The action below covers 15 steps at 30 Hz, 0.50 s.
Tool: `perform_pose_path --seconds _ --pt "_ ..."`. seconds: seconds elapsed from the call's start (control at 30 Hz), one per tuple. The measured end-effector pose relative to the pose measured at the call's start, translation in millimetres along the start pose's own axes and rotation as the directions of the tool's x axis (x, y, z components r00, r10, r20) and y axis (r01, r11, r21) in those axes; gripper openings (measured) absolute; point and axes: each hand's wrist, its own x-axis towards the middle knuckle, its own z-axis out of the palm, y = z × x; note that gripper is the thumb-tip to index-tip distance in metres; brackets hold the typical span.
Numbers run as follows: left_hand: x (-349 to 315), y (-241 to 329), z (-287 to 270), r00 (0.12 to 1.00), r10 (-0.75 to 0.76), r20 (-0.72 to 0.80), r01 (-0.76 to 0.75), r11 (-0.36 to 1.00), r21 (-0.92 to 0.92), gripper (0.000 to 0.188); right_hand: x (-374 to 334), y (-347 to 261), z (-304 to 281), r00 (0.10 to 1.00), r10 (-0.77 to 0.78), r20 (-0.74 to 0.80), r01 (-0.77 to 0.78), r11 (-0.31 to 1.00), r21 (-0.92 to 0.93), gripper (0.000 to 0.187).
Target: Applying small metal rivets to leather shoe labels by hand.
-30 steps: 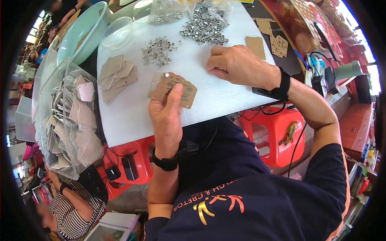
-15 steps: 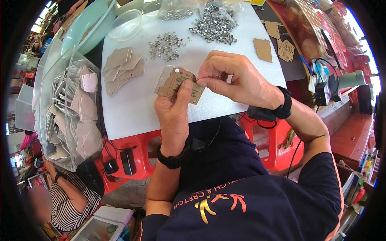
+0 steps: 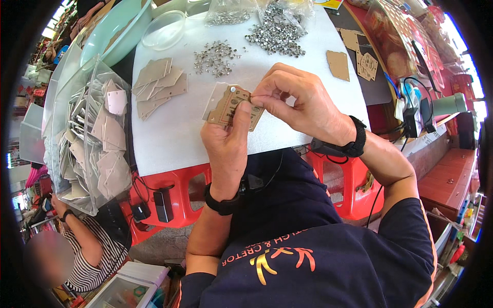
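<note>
My left hand [image 3: 226,143] grips a brown printed plate [image 3: 222,109], thumb on top and fingers beneath. A pale plate edge [image 3: 209,102] shows behind its left side. One round silver stud [image 3: 232,89] sits at the upper left corner. At the upper right corner, the thumb and forefinger of my right hand [image 3: 308,102] are pinched together against the plate; whatever lies between them is too small to make out. Beyond the hands are a small scatter of silver studs [image 3: 213,59] and a larger heap of them [image 3: 277,36]. To the left lies a pile of grey-brown plates [image 3: 160,84].
A clear bin [image 3: 90,149] full of plates stands left of the white tabletop [image 3: 169,149]. Behind it are a pale green basin [image 3: 110,33] and a clear round tub [image 3: 163,31]. Single brown plates [image 3: 338,65] lie at the right. A person in stripes [image 3: 92,256] sits lower left.
The plate has turned slightly in my left hand, and its print catches the light differently. My right fingers stay at the same corner. The whole view has shifted a little.
</note>
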Motion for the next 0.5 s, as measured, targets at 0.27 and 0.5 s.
perform_pose_path --seconds 0.27,0.5 --pt "-0.3 -0.1 2.2 1.0 -0.002 -0.01 0.002 1.0 -0.009 0.02 -1.0 -0.9 0.9 1.0 -0.016 -0.022 0.015 0.999 -0.031 0.009" --pt "1.0 5.2 1.2 1.0 -0.006 0.0 0.006 0.993 0.119 0.019 2.3 -7.1 -1.9 0.961 0.275 0.02 -0.274 0.95 0.148 0.011"
